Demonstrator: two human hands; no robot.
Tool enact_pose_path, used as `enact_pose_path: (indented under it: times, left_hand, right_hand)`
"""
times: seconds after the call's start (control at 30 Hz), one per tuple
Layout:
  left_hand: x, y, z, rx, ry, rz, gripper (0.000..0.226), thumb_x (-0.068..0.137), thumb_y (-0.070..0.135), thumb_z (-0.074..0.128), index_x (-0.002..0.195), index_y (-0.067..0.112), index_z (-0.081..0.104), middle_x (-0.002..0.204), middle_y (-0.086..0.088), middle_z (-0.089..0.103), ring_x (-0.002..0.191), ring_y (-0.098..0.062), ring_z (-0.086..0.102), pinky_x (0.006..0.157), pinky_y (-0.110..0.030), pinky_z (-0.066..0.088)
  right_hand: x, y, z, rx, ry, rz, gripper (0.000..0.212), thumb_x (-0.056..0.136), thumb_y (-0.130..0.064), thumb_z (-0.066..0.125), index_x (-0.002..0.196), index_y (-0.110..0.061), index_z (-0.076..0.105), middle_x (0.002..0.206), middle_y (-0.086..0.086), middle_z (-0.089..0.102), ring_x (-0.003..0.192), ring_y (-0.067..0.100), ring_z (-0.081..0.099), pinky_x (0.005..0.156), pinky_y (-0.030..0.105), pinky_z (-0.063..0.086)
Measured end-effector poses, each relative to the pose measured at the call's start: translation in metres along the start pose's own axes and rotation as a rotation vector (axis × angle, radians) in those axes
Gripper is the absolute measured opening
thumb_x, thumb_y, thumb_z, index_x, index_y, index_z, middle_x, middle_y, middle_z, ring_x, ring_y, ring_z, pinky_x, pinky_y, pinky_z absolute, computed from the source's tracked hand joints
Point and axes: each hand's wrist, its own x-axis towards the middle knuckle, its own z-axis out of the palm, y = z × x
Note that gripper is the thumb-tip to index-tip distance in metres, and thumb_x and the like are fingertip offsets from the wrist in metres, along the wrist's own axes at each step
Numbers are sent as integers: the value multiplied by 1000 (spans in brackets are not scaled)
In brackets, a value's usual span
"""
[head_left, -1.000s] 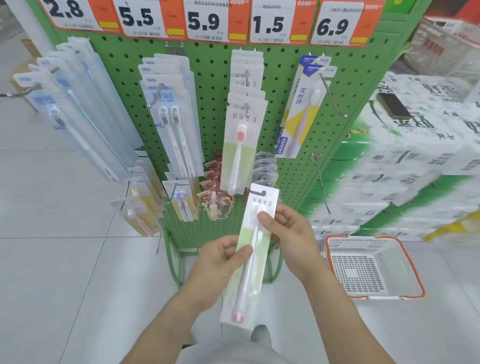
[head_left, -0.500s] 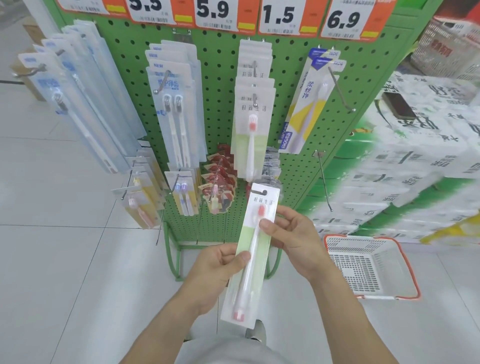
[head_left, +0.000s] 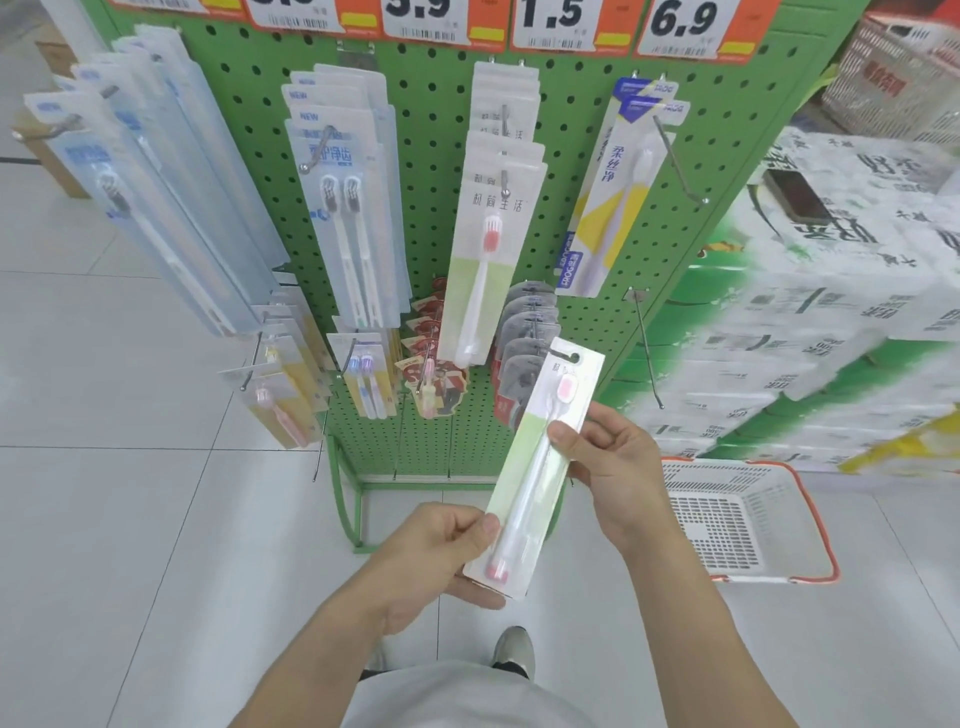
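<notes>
Toothbrush pack (head_left: 530, 467) higher (pink brush, green card), pinched by left fingers (head_left: 485, 525), right fingers (head_left: 563, 434)

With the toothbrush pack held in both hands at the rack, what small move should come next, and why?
Probably the left hand lets go and the right hand carries the toothbrush pack toward the basket. Both hands pinch the pack clear of the hooks, and the basket sits open on the floor to the right.

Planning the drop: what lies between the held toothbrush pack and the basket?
Head view: only the right hand, pinching the toothbrush pack; nothing else before the basket.
</notes>
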Motion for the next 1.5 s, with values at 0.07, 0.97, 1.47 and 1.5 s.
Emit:
enact_pose_path:
  times: [0.07,0.97,1.47,1.5]
  left_hand:
    - [2,-2,0,-5,24,4,45,87,36,60,100,-5,73,93,-19,72,83,-32,69,70,-35,63]
    - [10,6,15,2,-110,-71,63,98,55,36,122,6,68,116,-13,74,110,-31,69,100,-43,54]
    - [14,6,13,66,131,77,48,79,42,73,96,-3,65,78,-19,70,53,-30,59,50,-31,50]
    - [13,7,12,120,146,84,42,80,41,73,95,2,68,78,-18,72,53,-32,63,51,-32,52]
  right_hand:
    - [-2,2,0,-14,-11,6,31,85,1,73,116,-6,70,102,17,77,83,24,73,65,31,58]
    - [-11,-3,6,184,10,76,28,75,-15,75,101,-10,66,82,6,76,71,18,69,66,32,59]
    - [-1,-12,3,38,-74,126,35,100,-32,58,118,-5,71,109,18,74,83,22,69,72,33,57]
    - [0,-14,3,34,-62,121,36,100,-35,57,119,-7,69,108,18,74,84,24,69,72,36,57]
